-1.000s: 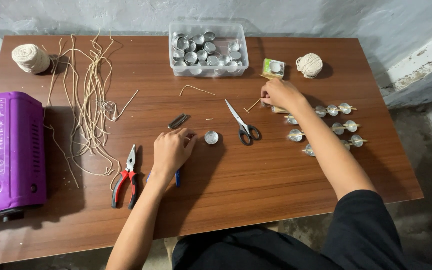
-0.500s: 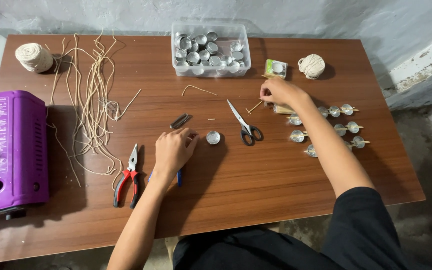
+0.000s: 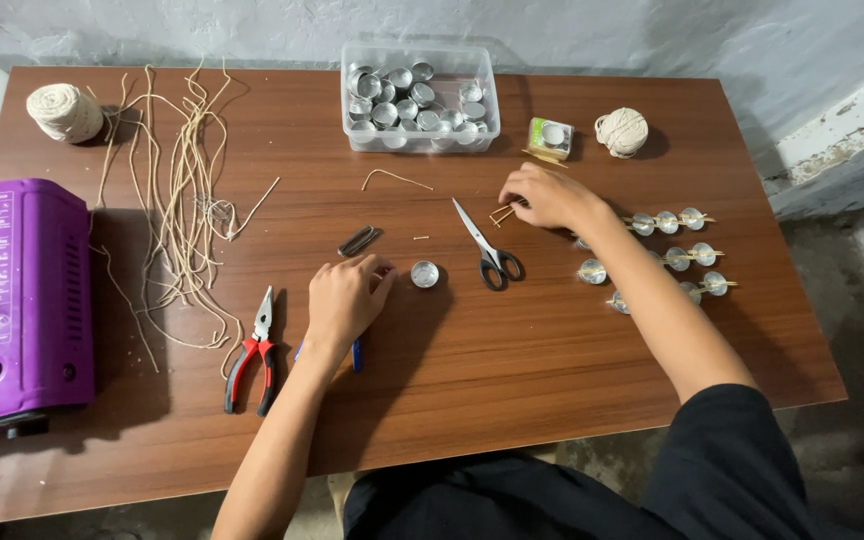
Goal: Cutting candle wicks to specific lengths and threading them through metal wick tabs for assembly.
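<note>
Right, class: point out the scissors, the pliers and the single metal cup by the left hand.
scissors (image 3: 483, 244): head view, on the pivot.
pliers (image 3: 252, 352): head view, where the red handles meet.
cup (image 3: 424, 274): head view, its open middle.

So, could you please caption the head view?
Right hand picking up thin sticks; left hand resting beside a small metal cup.

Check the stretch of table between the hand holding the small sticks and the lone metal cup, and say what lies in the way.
The scissors lie between the right hand, which holds small sticks, and the metal cup beside the left hand.
</note>
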